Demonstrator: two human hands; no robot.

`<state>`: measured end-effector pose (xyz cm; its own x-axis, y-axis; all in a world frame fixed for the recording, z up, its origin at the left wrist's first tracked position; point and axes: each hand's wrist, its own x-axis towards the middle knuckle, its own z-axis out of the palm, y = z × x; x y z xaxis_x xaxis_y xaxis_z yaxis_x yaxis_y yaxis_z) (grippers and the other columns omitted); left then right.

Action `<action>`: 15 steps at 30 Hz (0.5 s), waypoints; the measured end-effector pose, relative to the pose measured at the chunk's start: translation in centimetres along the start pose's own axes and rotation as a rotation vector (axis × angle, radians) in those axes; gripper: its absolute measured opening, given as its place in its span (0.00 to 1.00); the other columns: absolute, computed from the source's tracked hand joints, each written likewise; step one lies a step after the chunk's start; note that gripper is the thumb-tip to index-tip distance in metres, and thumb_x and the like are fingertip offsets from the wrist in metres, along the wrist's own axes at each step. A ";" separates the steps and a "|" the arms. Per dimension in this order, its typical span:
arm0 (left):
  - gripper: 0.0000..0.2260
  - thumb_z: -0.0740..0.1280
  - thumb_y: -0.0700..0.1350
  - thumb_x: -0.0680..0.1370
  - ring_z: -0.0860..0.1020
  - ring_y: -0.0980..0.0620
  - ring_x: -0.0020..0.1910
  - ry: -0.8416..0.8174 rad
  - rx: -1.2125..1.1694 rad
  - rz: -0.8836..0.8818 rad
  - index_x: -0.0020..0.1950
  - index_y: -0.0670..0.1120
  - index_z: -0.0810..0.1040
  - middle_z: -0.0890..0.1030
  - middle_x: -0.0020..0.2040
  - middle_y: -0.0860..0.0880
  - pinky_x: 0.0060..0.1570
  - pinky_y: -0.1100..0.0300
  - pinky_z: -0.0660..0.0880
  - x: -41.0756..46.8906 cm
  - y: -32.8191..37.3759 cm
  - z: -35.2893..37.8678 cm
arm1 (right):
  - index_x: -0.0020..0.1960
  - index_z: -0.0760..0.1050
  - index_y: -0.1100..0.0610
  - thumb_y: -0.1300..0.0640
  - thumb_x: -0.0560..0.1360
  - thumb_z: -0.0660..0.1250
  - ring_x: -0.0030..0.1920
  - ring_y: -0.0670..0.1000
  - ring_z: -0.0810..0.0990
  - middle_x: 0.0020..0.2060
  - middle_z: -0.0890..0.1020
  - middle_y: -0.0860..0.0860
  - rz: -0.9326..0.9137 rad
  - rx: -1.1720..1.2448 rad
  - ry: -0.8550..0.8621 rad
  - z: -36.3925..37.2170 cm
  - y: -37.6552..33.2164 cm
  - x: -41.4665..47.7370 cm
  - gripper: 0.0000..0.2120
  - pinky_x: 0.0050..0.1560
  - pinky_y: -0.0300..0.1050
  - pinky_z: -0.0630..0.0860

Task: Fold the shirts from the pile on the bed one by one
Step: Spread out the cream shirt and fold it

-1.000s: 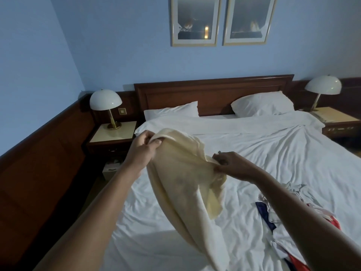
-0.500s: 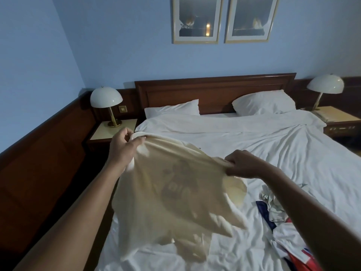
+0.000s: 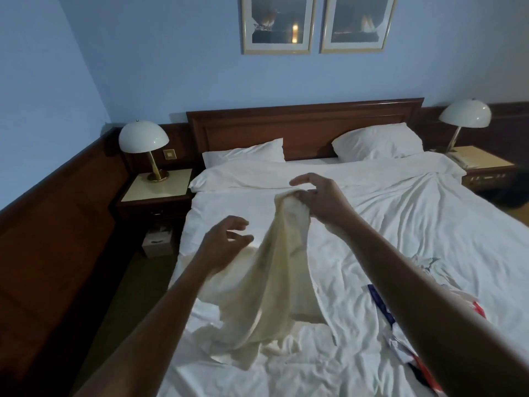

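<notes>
1. Pile (image 3: pixel 379 303): near right edge of bed (image 3: pixel 400 219), partly behind the right arm.
2. Shirt (image 3: pixel 274 282), cream: hanging, hem on the sheet near the left edge.
3. Left hand (image 3: pixel 226 242): fingers spread, holding nothing, beside shirt.
4. Right hand (image 3: pixel 320 199): pinches shirt's top.

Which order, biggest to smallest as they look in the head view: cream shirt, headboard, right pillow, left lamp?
1. cream shirt, largest, though it is also nearest the camera, which inflates it
2. headboard, partly hidden by pillows
3. right pillow
4. left lamp
</notes>
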<state>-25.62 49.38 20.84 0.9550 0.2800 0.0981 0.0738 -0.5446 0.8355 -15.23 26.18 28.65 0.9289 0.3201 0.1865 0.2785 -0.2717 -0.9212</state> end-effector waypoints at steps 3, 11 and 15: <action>0.22 0.80 0.58 0.70 0.84 0.54 0.55 -0.127 -0.315 -0.047 0.60 0.55 0.79 0.86 0.54 0.52 0.57 0.55 0.80 -3.1 0.0 3.8 | 0.52 0.85 0.52 0.63 0.79 0.66 0.47 0.51 0.84 0.48 0.85 0.49 0.018 -0.037 -0.016 1.6 -0.8 0.3 0.12 0.49 0.53 0.83; 0.04 0.73 0.51 0.77 0.82 0.61 0.43 0.258 -0.014 -0.056 0.43 0.55 0.82 0.84 0.38 0.60 0.42 0.60 0.76 -1.9 0.1 3.8 | 0.65 0.81 0.55 0.68 0.73 0.64 0.53 0.52 0.83 0.53 0.84 0.50 0.010 -0.172 -0.043 1.4 0.3 0.6 0.23 0.54 0.47 0.82; 0.05 0.72 0.52 0.79 0.82 0.60 0.42 0.221 -0.006 0.137 0.48 0.53 0.85 0.85 0.41 0.59 0.43 0.58 0.78 0.8 2.6 -0.1 | 0.70 0.76 0.53 0.60 0.74 0.70 0.58 0.55 0.79 0.58 0.82 0.55 -0.031 -0.692 -0.199 -0.5 2.0 0.0 0.24 0.54 0.44 0.75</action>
<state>-24.67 48.26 23.19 0.8697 0.3706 0.3260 -0.0540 -0.5851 0.8092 -14.60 25.20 26.99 0.8742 0.4785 0.0822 0.4562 -0.7517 -0.4762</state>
